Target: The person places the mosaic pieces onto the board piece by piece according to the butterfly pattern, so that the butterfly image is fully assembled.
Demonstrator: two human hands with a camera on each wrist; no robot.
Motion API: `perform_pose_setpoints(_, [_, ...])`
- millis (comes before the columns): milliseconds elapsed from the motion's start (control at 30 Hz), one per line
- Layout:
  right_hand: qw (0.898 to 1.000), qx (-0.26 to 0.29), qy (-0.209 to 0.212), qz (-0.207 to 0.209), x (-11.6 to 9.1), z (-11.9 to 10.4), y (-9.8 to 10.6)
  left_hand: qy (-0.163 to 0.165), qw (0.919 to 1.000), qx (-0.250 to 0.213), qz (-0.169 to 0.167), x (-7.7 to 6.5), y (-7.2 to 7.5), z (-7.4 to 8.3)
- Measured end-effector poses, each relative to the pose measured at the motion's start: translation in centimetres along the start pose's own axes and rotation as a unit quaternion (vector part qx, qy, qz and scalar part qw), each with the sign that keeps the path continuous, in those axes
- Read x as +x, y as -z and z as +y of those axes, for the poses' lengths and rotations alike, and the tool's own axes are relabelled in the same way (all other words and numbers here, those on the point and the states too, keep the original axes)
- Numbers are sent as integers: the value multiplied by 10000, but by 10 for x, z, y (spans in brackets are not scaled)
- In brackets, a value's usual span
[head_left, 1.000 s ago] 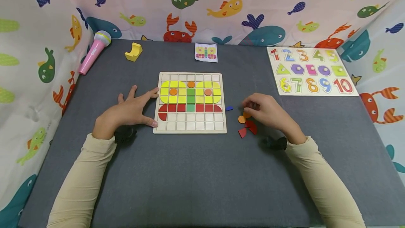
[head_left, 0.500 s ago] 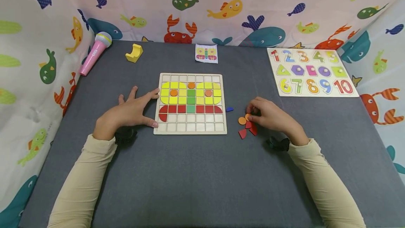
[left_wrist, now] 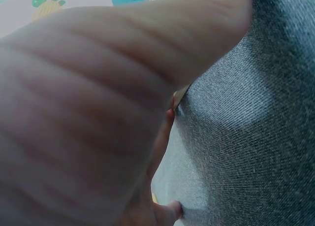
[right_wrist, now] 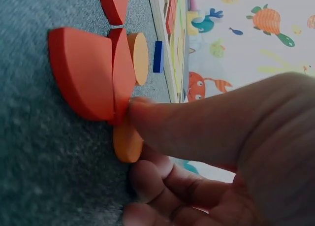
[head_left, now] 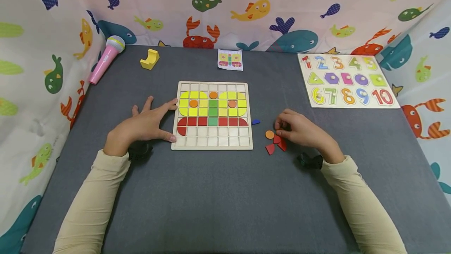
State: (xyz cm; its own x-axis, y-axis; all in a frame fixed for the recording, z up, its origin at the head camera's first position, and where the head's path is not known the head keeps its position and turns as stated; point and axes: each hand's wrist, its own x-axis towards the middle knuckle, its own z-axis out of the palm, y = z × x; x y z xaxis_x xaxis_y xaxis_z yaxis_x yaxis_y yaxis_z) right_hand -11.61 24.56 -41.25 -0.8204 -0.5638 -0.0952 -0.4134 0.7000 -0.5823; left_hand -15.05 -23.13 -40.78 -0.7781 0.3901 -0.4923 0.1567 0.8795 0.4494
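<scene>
My left hand (head_left: 142,125) lies spread with straight fingers, thumb and index fingertip touching the left edge of a wooden grid board (head_left: 212,141). Yellow, green, red and orange tiles fill part of its grid in a butterfly-like pattern. To the right of the board, my right hand (head_left: 297,128) pinches an orange disc (right_wrist: 127,143) between thumb and fingers; in the head view the fingers hide it. Beside the thumb lie several red quarter-round tiles (head_left: 270,149) and a loose orange disc (head_left: 269,134). In the left wrist view, the left hand (left_wrist: 83,113) covers most of the picture.
A small blue tile (head_left: 255,122) lies by the board's right edge. Behind the board is a picture card (head_left: 230,67) with a similar pattern. A number puzzle board (head_left: 349,81) sits back right; a yellow block (head_left: 149,59) and pink toy microphone (head_left: 107,59) are back left.
My right hand has shifted slightly right and toward me among the loose tiles, its fingers now covering one orange disc. The left hand keeps its place at the board.
</scene>
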Motion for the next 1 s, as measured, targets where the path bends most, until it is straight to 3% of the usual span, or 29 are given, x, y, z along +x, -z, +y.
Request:
perform_pose_setpoints(367, [9983, -291, -296, 411, 2, -3, -5, 4, 10000, 48, -5, 1, 0, 0])
perform_pose_setpoints(633, [9954, -9, -669, 688, 9, -6, -4, 18, 10000, 28, -7, 0, -1, 0])
perform_pose_setpoints(800, [9941, 405, -467, 894, 21, -19, -1, 41, 10000, -1, -12, 0, -1, -1])
perform_pose_setpoints(1000, [9942, 877, -89, 620, 47, -46, -9, 38, 10000, -53, -33, 0, 0, -1])
